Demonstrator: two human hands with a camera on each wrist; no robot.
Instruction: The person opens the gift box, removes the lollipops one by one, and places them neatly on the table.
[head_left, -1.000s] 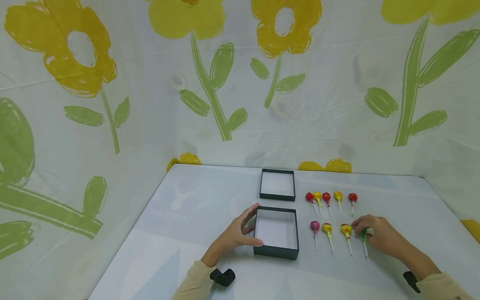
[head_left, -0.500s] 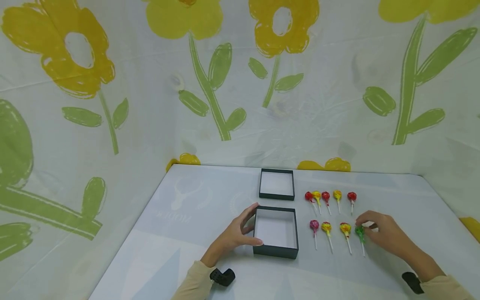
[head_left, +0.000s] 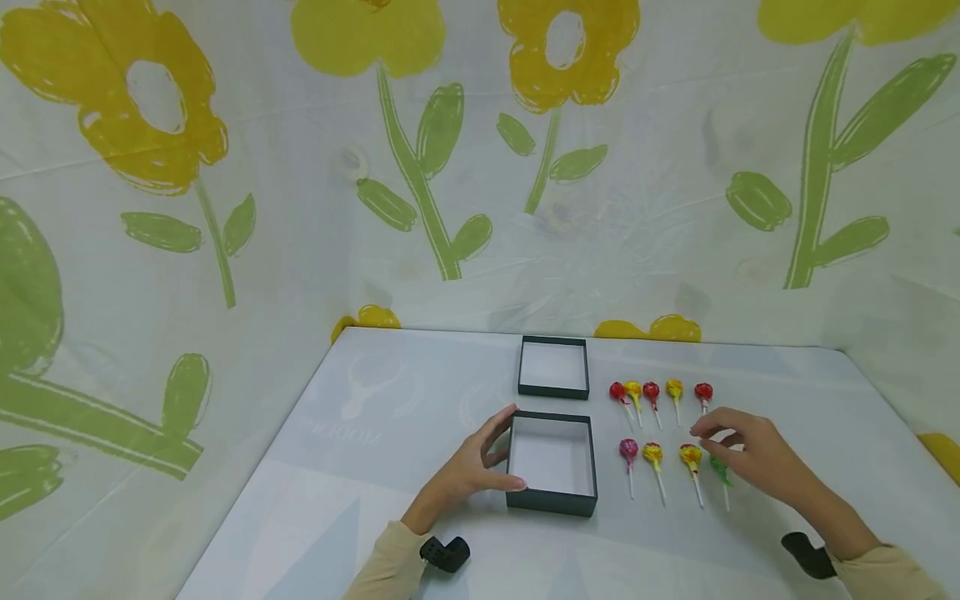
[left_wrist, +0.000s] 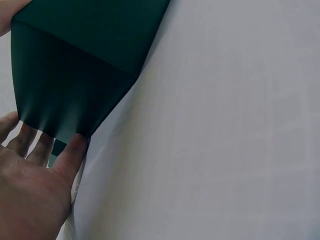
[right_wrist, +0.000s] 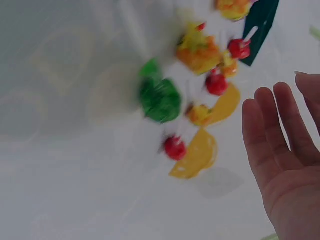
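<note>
My left hand (head_left: pixel 467 475) holds the left side of a dark green square box (head_left: pixel 551 502), thumb at its front corner and fingers towards the back corner. The box stands open at the top, with a pale inside. In the left wrist view several fingertips lie along the box wall (left_wrist: pixel 65 90). My right hand (head_left: pixel 759 457) hovers over the near row of lollipops with nothing in its fingers. Under it lies a green lollipop (head_left: pixel 720 471), partly covered by the hand. Left of that are two yellow lollipops (head_left: pixel 691 457) and a pink one (head_left: pixel 628 450).
Behind the box lies a shallower matching tray or lid (head_left: pixel 553 392). A far row of red and yellow lollipops (head_left: pixel 674 390) lies to its right. A flower-printed curtain (head_left: pixel 637 250) hangs behind the table (head_left: pixel 405 417).
The green lollipop has shifted slightly left and is released. My right hand has risen off it and moved a little left. The left hand stays at the box.
</note>
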